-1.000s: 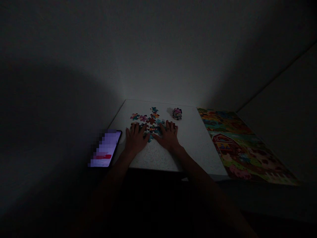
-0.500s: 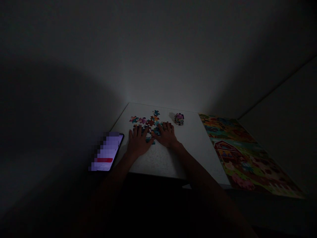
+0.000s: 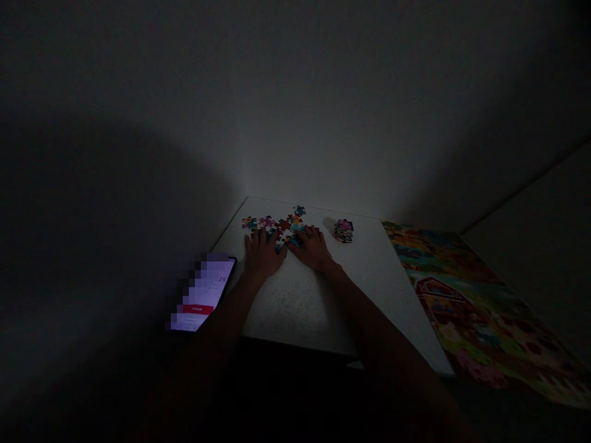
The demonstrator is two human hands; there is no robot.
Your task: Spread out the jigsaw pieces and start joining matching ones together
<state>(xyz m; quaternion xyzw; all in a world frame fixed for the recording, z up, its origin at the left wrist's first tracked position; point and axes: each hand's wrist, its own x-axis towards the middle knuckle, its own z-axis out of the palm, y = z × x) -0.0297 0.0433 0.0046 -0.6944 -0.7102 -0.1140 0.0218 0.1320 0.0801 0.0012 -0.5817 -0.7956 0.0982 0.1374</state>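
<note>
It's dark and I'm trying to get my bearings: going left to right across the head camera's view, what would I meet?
Lit phone, left hand, right hand, stack of puzzle pieces, colourful farm picture.

From where I stand: one camera, worn on the head, facing forward and down. White table [image 3: 305, 307] lies close below it, mid-frame; grey wall [image 3: 305, 117] fills the upper half.

Exposure is very dim, darkest below the table [image 3: 295, 311]. Soft shadow spreads over the left wall [image 3: 101, 184]. Phone screen [image 3: 207, 295] glows brightest, partly pixelated.
</note>
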